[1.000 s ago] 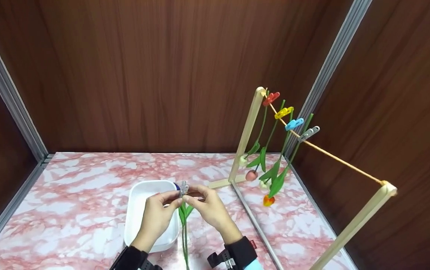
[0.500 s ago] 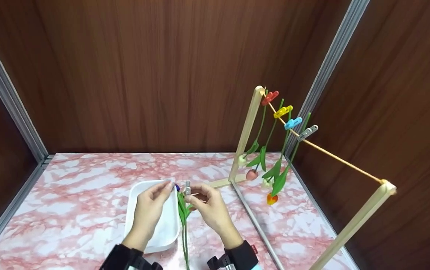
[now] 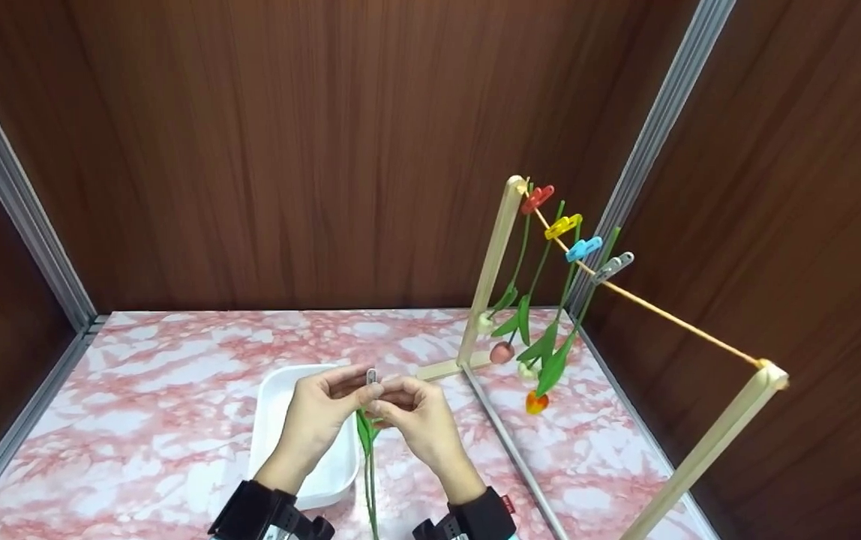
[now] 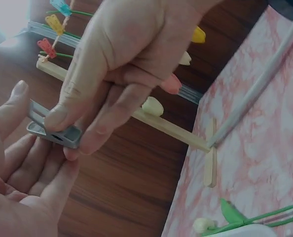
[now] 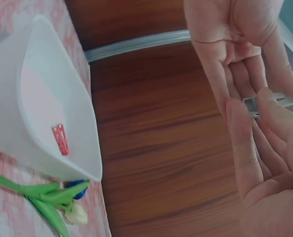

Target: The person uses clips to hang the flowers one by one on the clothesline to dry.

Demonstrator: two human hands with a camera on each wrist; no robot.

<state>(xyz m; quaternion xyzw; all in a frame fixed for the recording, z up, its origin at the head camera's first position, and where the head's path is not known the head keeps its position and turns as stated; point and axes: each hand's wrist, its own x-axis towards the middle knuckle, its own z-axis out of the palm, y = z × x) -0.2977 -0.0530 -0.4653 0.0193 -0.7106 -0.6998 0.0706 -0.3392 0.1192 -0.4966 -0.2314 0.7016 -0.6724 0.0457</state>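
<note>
Thumb and fingers of my right hand (image 3: 424, 424) pinch a small grey clothespin (image 4: 62, 133), thumb flat against its side. My left hand (image 3: 314, 412) meets it from the other side, thumb tip at one handle and fingertips close under the other. Only the clothespin's tip shows above the fingers in the head view. Below the hands, tulips with green stems (image 3: 370, 480) lie beside a white tub (image 3: 269, 397); the right wrist view shows a blue bloom (image 5: 76, 189) and a white bloom (image 5: 77, 215). A red clothespin (image 5: 61, 139) lies inside the tub.
To the right stands a wooden rack (image 3: 490, 277) with a string (image 3: 685, 322) across it. Tulips hang head down from the string by red (image 3: 538, 199), yellow (image 3: 563, 226), blue (image 3: 584, 248) and grey (image 3: 613, 267) clothespins. A metal bar (image 3: 513, 454) runs along the rack's foot.
Half a second ago my left hand had drawn off to the left, leaving the clothespin in my right hand. Now it has come back to the clothespin and covers most of it.
</note>
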